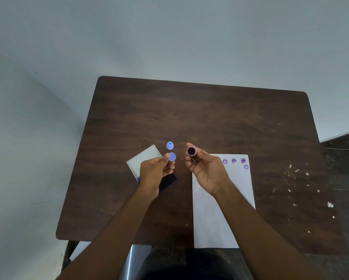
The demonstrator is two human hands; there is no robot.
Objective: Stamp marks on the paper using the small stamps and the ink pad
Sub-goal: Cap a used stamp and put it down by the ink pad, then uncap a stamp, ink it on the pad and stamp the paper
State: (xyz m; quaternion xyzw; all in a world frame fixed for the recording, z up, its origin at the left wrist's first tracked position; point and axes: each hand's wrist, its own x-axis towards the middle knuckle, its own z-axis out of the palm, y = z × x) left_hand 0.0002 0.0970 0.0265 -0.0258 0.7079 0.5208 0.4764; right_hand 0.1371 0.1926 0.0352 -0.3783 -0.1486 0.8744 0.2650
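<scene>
My right hand (208, 170) grips a small pink stamp (191, 151) above the table, its inked round face turned up toward me. My left hand (155, 172) pinches a small blue round cap (172, 157) between thumb and fingers. A second blue stamp (170, 145) stands upright on the table just beyond the cap. The open ink pad (167, 181), with its dark pad and white lid (144, 159), lies under my left hand. The white paper (220, 219) lies to the right and carries several purple marks (234, 161) near its top edge.
The dark wooden table (189, 118) stands against a pale wall. White flecks (307, 174) dot the table's right side. The paper's near end reaches the table's front edge, above my lap.
</scene>
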